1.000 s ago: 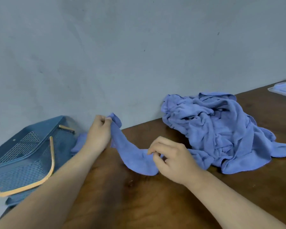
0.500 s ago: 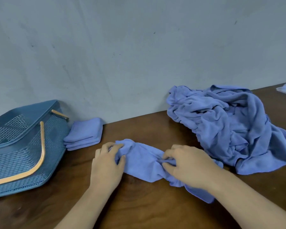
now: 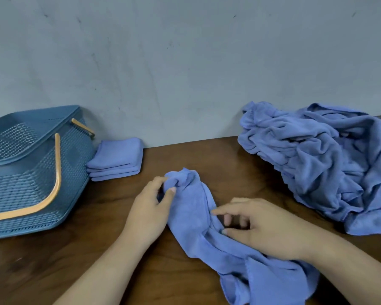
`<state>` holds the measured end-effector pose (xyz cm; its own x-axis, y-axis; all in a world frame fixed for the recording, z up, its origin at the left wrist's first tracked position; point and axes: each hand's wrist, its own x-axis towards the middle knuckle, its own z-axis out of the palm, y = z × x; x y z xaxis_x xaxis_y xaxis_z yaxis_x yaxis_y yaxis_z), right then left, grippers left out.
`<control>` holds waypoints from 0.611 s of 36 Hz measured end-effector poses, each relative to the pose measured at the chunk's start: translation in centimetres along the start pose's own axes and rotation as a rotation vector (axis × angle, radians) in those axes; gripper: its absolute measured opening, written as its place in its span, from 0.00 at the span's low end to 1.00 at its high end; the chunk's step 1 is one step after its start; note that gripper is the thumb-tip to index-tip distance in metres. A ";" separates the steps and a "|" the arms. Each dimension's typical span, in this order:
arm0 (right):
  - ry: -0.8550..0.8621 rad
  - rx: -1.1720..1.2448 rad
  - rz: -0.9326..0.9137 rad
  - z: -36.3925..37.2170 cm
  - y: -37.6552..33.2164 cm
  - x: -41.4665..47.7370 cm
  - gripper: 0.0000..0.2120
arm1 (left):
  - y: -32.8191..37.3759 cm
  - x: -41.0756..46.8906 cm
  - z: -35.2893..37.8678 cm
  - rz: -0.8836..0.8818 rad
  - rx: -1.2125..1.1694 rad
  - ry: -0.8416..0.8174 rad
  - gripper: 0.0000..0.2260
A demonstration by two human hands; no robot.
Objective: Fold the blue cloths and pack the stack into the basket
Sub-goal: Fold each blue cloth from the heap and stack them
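Note:
A crumpled blue cloth (image 3: 189, 214) lies on the brown table in front of me, running from centre to the lower right. My left hand (image 3: 151, 205) pinches its bunched far end between thumb and fingers. My right hand (image 3: 262, 225) rests on the cloth's middle with fingers curled into a fold. A small stack of folded blue cloths (image 3: 117, 159) sits by the wall, beside the blue mesh basket (image 3: 26, 172) with tan handles at the left. A big heap of unfolded blue cloths (image 3: 317, 157) lies at the right.
A grey wall (image 3: 185, 62) runs along the table's far edge, just behind the basket, stack and heap. Bare brown tabletop (image 3: 224, 164) shows between the stack and the heap and at the lower left.
The cloth, held up between both hands a second ago, now lies on the table and stretches toward the lower right. Both hands have shifted their hold along it.

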<state>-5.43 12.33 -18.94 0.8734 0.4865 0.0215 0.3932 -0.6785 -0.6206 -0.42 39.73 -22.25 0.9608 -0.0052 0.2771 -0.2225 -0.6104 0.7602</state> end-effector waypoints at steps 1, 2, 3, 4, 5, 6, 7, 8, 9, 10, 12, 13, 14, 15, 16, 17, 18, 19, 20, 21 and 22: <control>-0.030 -0.013 -0.023 0.2 -0.3 0.0 0.13 | -0.1 0.0 -0.1 -0.009 -0.010 0.003 0.04; -0.050 -0.022 -0.042 0.2 -0.6 0.0 0.11 | -0.2 0.1 -0.1 -0.021 -0.029 0.009 0.06; -0.064 -0.006 -0.053 0.3 -0.9 -0.1 0.10 | -0.2 0.1 -0.2 -0.030 -0.057 0.015 0.07; -0.092 0.039 -0.060 0.3 -1.0 -0.2 0.10 | -0.1 0.1 -0.2 -0.036 -0.092 0.020 0.08; -0.137 0.090 -0.067 0.3 -1.1 -0.3 0.10 | 0.0 0.1 -0.3 -0.036 -0.134 0.019 0.08; -0.192 0.136 -0.076 0.4 -1.1 -0.5 0.10 | 0.1 0.0 -0.3 -0.035 -0.175 0.014 0.08; -0.236 0.182 -0.078 0.5 -1.3 -0.6 0.09 | 0.2 -0.1 -0.4 -0.036 -0.217 0.004 0.08; -0.246 0.231 -0.072 0.5 -1.4 -0.6 0.09 | 0.4 -0.2 -0.4 -0.040 -0.261 -0.007 0.08; -0.206 0.279 -0.067 0.6 -1.4 -0.5 0.08 | 0.5 -0.3 -0.4 -0.044 -0.303 -0.015 0.08; -0.113 0.312 -0.064 0.5 -1.2 0.1 0.08 | 0.7 -0.3 -0.5 -0.044 -0.337 -0.018 0.08; 0.143 0.311 -0.049 0.0 -0.7 1.8 0.09 | 0.7 -0.3 -0.5 -0.038 -0.372 -0.025 0.09; 0.258 0.302 -0.031 -0.2 -0.2 2.9 0.09 | 0.7 -0.3 -0.5 -0.036 -0.387 -0.032 0.09; 0.339 0.280 -0.011 -0.5 0.1 3.9 0.10 | 0.6 -0.3 -0.5 -0.036 -0.408 -0.037 0.09; 0.372 0.231 0.007 -0.7 0.5 4.9 0.11 | 0.6 -0.3 -0.6 -0.037 -0.436 -0.041 0.10; 0.357 0.174 0.011 -0.9 0.8 5.7 0.14 | 0.7 -0.4 -0.6 -0.039 -0.466 -0.045 0.11; 0.313 0.137 0.011 -0.8 1.1 6.5 0.17 | 0.8 -0.4 -0.6 -0.041 -0.496 -0.055 0.12; 0.262 0.138 0.007 -0.7 1.4 7.2 0.19 | 0.9 -0.5 -0.6 -0.043 -0.524 -0.072 0.13; 0.216 0.178 -0.001 -0.5 1.6 7.9 0.20 | 1.0 -0.6 -0.6 -0.045 -0.550 -0.089 0.13; 0.181 0.246 -0.001 -0.3 1.7 8.4 0.21 | 1.1 -0.6 -0.5 -0.045 -0.571 -0.106 0.14; 0.157 0.331 -0.004 0.0 1.7 8.7 0.21 | 1.1 -0.6 -0.5 -0.043 -0.584 -0.121 0.14; 0.146 0.410 -0.011 0.3 1.8 8.9 0.21 | 1.2 -0.6 -0.4 -0.037 -0.588 -0.132 0.15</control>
<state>2.91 15.62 -20.07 0.9128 0.3894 0.1228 0.2822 -0.3843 -0.8790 -1.32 39.38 -21.27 0.9737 -0.1139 0.1971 -0.2060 -0.0721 0.9759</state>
